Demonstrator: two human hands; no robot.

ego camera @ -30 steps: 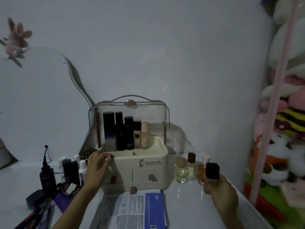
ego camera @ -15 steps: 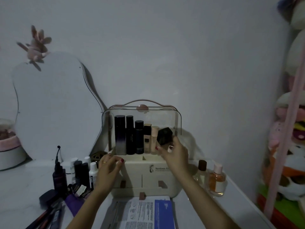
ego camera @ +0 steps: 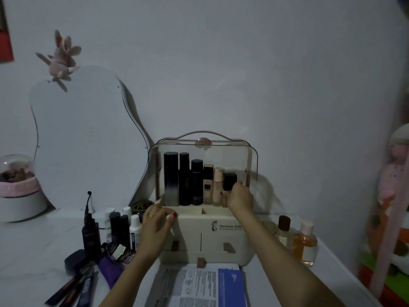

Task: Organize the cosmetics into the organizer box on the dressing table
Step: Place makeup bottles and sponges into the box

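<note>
A cream organizer box (ego camera: 221, 238) with a raised clear lid (ego camera: 252, 160) stands at the middle of the white dressing table (ego camera: 33, 251). Several tall bottles (ego camera: 183, 178) stand in a row along its back compartment. My right hand (ego camera: 240, 197) grips a bottle with a black square cap (ego camera: 229, 181) at the right end of that row, inside the box. My left hand (ego camera: 157, 227) rests on the box's left front corner, fingers loosely curled against it.
Small bottles (ego camera: 122, 227), a dark pump bottle (ego camera: 90, 235), a compact and pencils (ego camera: 73, 284) lie left of the box. Three perfume bottles (ego camera: 304, 242) stand to its right. A leaflet (ego camera: 208, 286) lies in front. A mirror (ego camera: 81, 140) leans on the wall.
My right hand picked the black-capped bottle up from the right of the table, carried it over the box and lowered it into the back row. The left hand stayed on the box.
</note>
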